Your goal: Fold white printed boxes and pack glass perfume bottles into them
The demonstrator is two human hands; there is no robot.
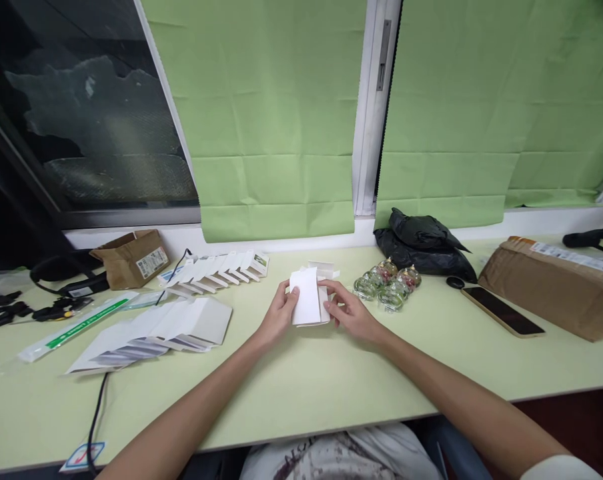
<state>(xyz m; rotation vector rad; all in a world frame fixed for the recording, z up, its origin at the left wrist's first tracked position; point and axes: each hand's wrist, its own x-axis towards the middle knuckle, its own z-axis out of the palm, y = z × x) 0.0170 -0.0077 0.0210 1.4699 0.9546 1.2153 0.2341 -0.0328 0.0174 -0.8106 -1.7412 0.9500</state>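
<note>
We see green curtains (276,120) w/ white window frame (369,127) btwn. Dark glass (121,127) on L. Lt green table (291,393) below white sill (191,236).

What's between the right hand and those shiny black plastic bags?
The head view shows shiny, round, see-through green and red baubles between the right hand and the black bags.

The white carton (305,297) looks like smooth, matt paperboard, the small brown box (124,267) like matt cardboard. The black bags (426,260) are crinkled, glossy plastic; the phone (504,311) has a smooth, glossy screen; the green curtains (276,120) resemble matt cloth.
</note>
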